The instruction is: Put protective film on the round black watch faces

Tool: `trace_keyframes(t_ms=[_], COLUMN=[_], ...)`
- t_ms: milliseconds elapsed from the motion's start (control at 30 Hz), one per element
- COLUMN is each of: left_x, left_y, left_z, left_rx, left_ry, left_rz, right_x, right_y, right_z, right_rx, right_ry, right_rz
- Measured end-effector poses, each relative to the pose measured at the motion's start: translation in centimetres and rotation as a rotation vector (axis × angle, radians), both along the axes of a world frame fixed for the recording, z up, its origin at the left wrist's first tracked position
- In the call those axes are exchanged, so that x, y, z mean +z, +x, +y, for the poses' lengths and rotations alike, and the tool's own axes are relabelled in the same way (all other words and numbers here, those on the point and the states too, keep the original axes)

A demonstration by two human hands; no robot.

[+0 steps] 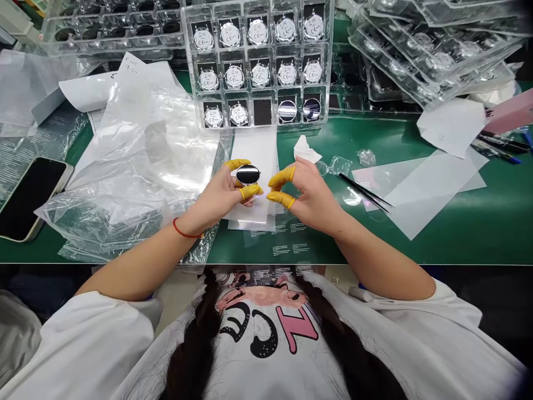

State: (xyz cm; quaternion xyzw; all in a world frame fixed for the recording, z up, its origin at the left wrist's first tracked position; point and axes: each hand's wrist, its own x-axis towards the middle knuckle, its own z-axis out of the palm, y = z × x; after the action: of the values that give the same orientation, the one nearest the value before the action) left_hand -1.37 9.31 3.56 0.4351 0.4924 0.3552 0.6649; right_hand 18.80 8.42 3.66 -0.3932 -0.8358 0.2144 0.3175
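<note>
My left hand (228,188), with yellow finger covers, grips a round watch body (248,174) by its edges, its dark glossy face turned up. Just to the right, my right hand (306,191) is held with thumb and forefinger apart, and nothing shows between them. Beneath both lie white translucent sheets (254,145). Beyond them is a clear tray (261,126) of round watch pieces, most showing silver printed backs and two showing dark glossy faces. One compartment in its front row holds only a black square (262,112).
Crumpled plastic bags (137,183) and a phone (31,197) lie at the left. Black tweezers (366,193), thin sheets (431,191) and a torn white paper (306,149) are on the green mat (449,244) at the right. Stacked clear trays (437,50) stand behind.
</note>
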Motion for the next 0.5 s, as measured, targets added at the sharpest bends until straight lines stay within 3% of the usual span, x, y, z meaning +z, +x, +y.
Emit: trace_keyframes(t_ms=[300,500], left_x=[-1.3,-1.6], left_y=[-0.2,0.3], left_z=[0.4,-0.6], left_rx=[0.026,-0.127], left_ry=[0.143,0.284], left_rz=[0.001,-0.062], right_x=[0.3,2.1], right_y=[0.0,0.7], right_z=[-0.3,0.2], right_rx=[0.013,-0.089], right_ry=[-0.026,-0.256], right_rz=[0.102,0.35])
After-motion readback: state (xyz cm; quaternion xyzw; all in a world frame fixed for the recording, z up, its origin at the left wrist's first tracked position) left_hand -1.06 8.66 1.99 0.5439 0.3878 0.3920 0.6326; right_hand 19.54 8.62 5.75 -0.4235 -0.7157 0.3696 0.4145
